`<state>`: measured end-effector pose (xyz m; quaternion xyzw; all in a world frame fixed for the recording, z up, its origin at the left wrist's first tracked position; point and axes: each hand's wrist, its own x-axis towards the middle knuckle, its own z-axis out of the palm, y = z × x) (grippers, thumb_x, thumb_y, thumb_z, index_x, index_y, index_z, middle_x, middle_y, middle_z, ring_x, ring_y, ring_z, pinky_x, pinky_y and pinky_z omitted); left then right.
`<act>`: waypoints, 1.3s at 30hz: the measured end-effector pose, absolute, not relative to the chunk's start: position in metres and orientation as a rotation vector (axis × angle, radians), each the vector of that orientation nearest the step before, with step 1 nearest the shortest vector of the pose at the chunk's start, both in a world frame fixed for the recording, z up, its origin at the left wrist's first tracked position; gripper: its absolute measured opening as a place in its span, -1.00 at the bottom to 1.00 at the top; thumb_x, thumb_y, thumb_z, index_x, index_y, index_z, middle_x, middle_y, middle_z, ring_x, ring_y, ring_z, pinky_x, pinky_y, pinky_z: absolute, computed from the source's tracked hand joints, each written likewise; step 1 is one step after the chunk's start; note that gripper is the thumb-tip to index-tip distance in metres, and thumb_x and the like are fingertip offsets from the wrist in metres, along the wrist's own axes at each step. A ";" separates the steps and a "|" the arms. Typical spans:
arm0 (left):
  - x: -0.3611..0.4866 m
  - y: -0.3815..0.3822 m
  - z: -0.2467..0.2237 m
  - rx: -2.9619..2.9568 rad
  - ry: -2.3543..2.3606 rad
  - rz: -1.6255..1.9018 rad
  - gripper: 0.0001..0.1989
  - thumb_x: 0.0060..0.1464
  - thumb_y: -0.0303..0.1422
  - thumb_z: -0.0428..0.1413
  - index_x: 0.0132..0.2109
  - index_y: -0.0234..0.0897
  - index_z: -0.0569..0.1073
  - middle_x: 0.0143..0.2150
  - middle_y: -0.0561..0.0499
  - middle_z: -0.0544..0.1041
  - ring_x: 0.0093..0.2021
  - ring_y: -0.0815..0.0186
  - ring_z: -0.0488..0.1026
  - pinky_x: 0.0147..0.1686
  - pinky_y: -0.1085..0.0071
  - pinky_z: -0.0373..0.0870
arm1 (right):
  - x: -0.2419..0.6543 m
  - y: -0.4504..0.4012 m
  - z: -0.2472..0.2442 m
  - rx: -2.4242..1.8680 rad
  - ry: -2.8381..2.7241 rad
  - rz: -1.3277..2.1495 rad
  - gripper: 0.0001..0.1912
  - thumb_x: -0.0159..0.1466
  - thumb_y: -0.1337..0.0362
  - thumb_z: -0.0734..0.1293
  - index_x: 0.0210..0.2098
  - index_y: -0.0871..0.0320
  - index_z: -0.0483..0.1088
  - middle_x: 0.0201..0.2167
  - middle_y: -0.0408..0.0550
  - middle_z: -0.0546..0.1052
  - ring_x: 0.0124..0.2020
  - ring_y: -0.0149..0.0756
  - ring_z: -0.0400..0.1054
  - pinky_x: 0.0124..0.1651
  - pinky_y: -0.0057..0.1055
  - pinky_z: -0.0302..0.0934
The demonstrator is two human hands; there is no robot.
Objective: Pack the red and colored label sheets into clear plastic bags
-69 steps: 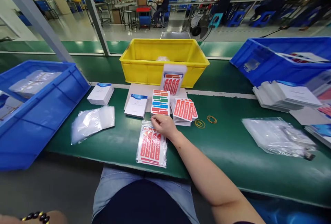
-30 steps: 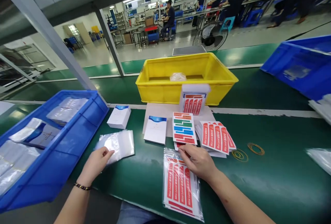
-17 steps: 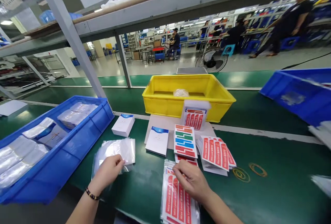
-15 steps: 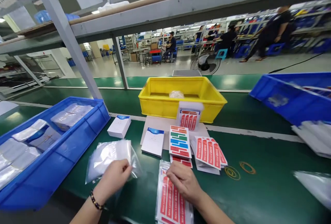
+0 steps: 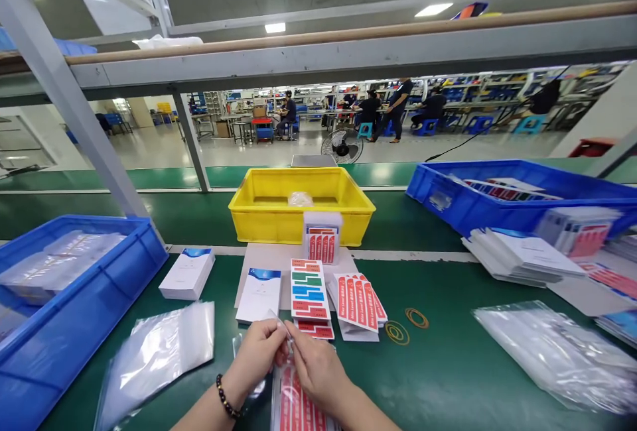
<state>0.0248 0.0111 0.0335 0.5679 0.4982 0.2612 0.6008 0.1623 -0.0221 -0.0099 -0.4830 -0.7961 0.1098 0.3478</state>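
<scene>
Pinch grip: left hand [image 5: 257, 355] and right hand [image 5: 314, 361] fingertips grasp clear bag [image 5: 257, 389], six o'clock of yellow bin [image 5: 269, 227]; bagged red labels [image 5: 298, 408] underneath. Best: thumbs opposed, light pressure, avoid creasing film.

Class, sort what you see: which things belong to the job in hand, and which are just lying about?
Seem to belong:
left hand and right hand, both pinching clear plastic
bagged red-label sheets below them
flat clear bags
white booklets
multicoloured label sheet

Probably just lying about:
yellow bands, touched by neither hand
fan in the background
</scene>
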 end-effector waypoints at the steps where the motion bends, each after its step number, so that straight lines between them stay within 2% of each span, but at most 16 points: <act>1: 0.026 0.012 0.029 1.267 1.151 0.622 -0.63 -0.12 -0.06 0.00 -0.54 -0.31 0.23 -0.66 0.10 0.24 -0.67 0.46 0.12 -0.68 0.53 -0.04 | 0.162 -0.022 -0.007 -1.248 -2.041 0.339 -0.60 0.22 0.38 0.03 0.01 0.27 0.24 -0.38 0.03 0.50 -0.44 -0.27 0.39 -0.41 -0.41 0.21; 4: 0.027 0.012 0.016 1.230 1.115 0.681 -0.66 -0.16 -0.11 0.04 -0.56 -0.32 0.22 -0.68 0.13 0.19 -0.66 0.49 0.07 -0.65 0.54 -0.04 | 0.164 -0.022 0.002 -1.294 -1.934 0.559 -0.74 0.13 0.33 0.20 -0.17 0.18 0.34 -0.37 -0.04 0.46 -0.37 -0.30 0.35 -0.33 -0.43 0.20; 7: 0.024 0.013 0.008 1.260 1.066 0.701 -0.67 -0.16 -0.14 0.08 -0.56 -0.34 0.25 -0.67 0.12 0.18 -0.64 0.48 0.07 -0.61 0.52 -0.03 | 0.166 -0.019 0.005 -1.401 -1.866 0.676 -0.94 0.09 0.33 0.24 -0.47 0.18 0.33 -0.52 -0.12 0.38 -0.49 -0.38 0.26 -0.46 -0.50 0.08; 11: 0.019 0.011 0.004 1.440 1.055 0.650 -0.65 -0.05 -0.13 0.00 -0.58 -0.31 0.19 -0.64 0.09 0.19 -0.59 0.44 0.09 -0.56 0.49 0.01 | 0.164 -0.018 -0.003 -1.387 -1.904 0.707 -0.75 0.17 0.35 0.12 -0.64 0.20 0.12 -0.66 -0.18 0.26 -0.61 -0.47 0.12 -0.55 -0.53 -0.09; 14: 0.019 0.008 0.005 1.601 1.110 0.604 -0.67 -0.01 -0.20 -0.05 -0.61 -0.30 0.13 -0.62 0.07 0.18 -0.55 0.42 0.09 -0.52 0.47 0.02 | 0.163 -0.016 -0.009 -1.405 -1.967 0.532 -0.72 0.17 0.36 0.09 -0.67 0.20 0.04 -0.69 -0.17 0.22 -0.64 -0.48 0.08 -0.55 -0.49 -0.15; 19: 0.020 0.008 0.009 1.574 1.157 0.604 -0.75 -0.12 -0.30 -0.06 -0.63 -0.28 0.10 -0.64 0.09 0.15 -0.57 0.43 0.06 -0.54 0.48 -0.02 | 0.169 -0.010 -0.005 -1.485 -1.843 0.222 -0.70 0.20 0.37 0.05 -0.65 0.18 0.08 -0.67 -0.14 0.23 -0.62 -0.46 0.12 -0.53 -0.47 -0.11; 22: 0.019 0.014 0.011 1.389 1.175 0.637 -0.74 -0.17 -0.26 -0.02 -0.65 -0.27 0.11 -0.67 0.12 0.13 -0.60 0.46 0.02 -0.57 0.50 -0.03 | 0.169 -0.014 0.003 -1.380 -1.870 0.263 -0.82 0.22 0.25 0.12 -0.43 0.21 0.25 -0.52 -0.08 0.33 -0.50 -0.39 0.22 -0.46 -0.48 0.06; 24: 0.016 0.018 0.013 1.305 1.180 0.650 -0.72 -0.16 -0.23 -0.02 -0.65 -0.27 0.11 -0.70 0.13 0.12 -0.63 0.47 0.00 -0.59 0.50 -0.04 | 0.166 -0.019 0.007 -1.297 -1.987 0.223 -0.75 0.16 0.18 0.21 -0.24 0.23 0.27 -0.41 -0.01 0.35 -0.43 -0.31 0.25 -0.42 -0.43 0.12; 25: 0.015 0.019 0.014 1.278 1.178 0.635 -0.72 -0.15 -0.23 -0.03 -0.65 -0.27 0.11 -0.71 0.14 0.11 -0.65 0.47 -0.01 -0.61 0.50 -0.05 | 0.164 -0.021 0.007 -1.274 -2.054 0.181 -0.74 0.16 0.19 0.22 -0.22 0.22 0.27 -0.40 0.00 0.35 -0.43 -0.28 0.24 -0.42 -0.41 0.12; 27: 0.010 0.020 0.016 1.273 1.178 0.620 -0.71 -0.08 -0.22 -0.05 -0.64 -0.27 0.14 -0.72 0.13 0.12 -0.66 0.46 0.01 -0.62 0.50 -0.03 | 0.163 -0.023 0.006 -1.248 -2.139 0.108 -0.86 0.21 0.31 0.15 -0.29 0.20 0.30 -0.46 -0.02 0.33 -0.47 -0.29 0.21 -0.46 -0.41 0.09; 29: 0.005 0.019 0.019 1.443 1.173 0.735 -0.72 0.00 -0.24 -0.07 -0.55 -0.30 0.27 -0.61 0.03 0.29 -0.57 0.38 0.19 -0.54 0.46 0.14 | 0.165 -0.022 0.005 -1.225 -2.135 0.160 -0.79 0.24 0.41 0.07 -0.35 0.20 0.31 -0.51 -0.04 0.32 -0.49 -0.32 0.20 -0.46 -0.43 0.08; 31: 0.001 0.018 0.023 1.808 1.076 0.894 -0.78 0.06 -0.30 -0.07 -0.34 -0.31 0.42 -0.35 -0.08 0.45 -0.28 0.25 0.34 -0.23 0.35 0.24 | 0.172 -0.020 0.006 -1.180 -2.105 0.338 -0.78 0.26 0.41 0.06 -0.38 0.20 0.30 -0.51 -0.05 0.33 -0.48 -0.36 0.21 -0.43 -0.45 0.09; 33: -0.003 0.016 0.027 2.131 0.895 0.860 -0.80 0.05 -0.38 -0.03 -0.20 -0.26 0.45 -0.21 -0.08 0.47 -0.06 0.20 0.29 0.00 0.29 0.13 | 0.181 -0.018 0.012 -1.144 -2.110 0.549 -0.79 0.26 0.41 0.07 -0.40 0.19 0.28 -0.49 -0.07 0.35 -0.45 -0.39 0.22 -0.40 -0.48 0.11; 34: -0.004 0.016 0.029 2.207 0.836 0.759 -0.82 0.03 -0.40 0.00 -0.22 -0.25 0.46 -0.23 -0.07 0.48 -0.06 0.20 0.29 0.01 0.30 0.12 | 0.186 -0.018 0.016 -1.137 -2.134 0.630 -0.81 0.25 0.41 0.08 -0.43 0.18 0.27 -0.49 -0.09 0.35 -0.45 -0.40 0.22 -0.39 -0.49 0.10; 37: -0.006 0.016 0.034 2.209 0.915 0.491 -0.92 -0.04 -0.43 0.05 -0.42 -0.29 0.44 -0.38 -0.04 0.45 -0.24 0.26 0.34 -0.18 0.39 0.21 | 0.203 -0.020 0.030 -1.209 -2.246 0.764 -0.85 0.18 0.38 0.21 -0.53 0.18 0.20 -0.55 -0.17 0.31 -0.51 -0.44 0.17 -0.45 -0.51 0.04; 39: -0.007 0.017 0.037 2.189 1.013 0.417 -0.90 -0.04 -0.41 0.04 -0.47 -0.30 0.41 -0.42 -0.03 0.43 -0.34 0.30 0.32 -0.28 0.42 0.19 | 0.211 -0.020 0.038 -1.247 -2.291 0.793 -0.80 0.11 0.33 0.30 -0.56 0.19 0.18 -0.54 -0.18 0.31 -0.50 -0.44 0.17 -0.45 -0.52 0.04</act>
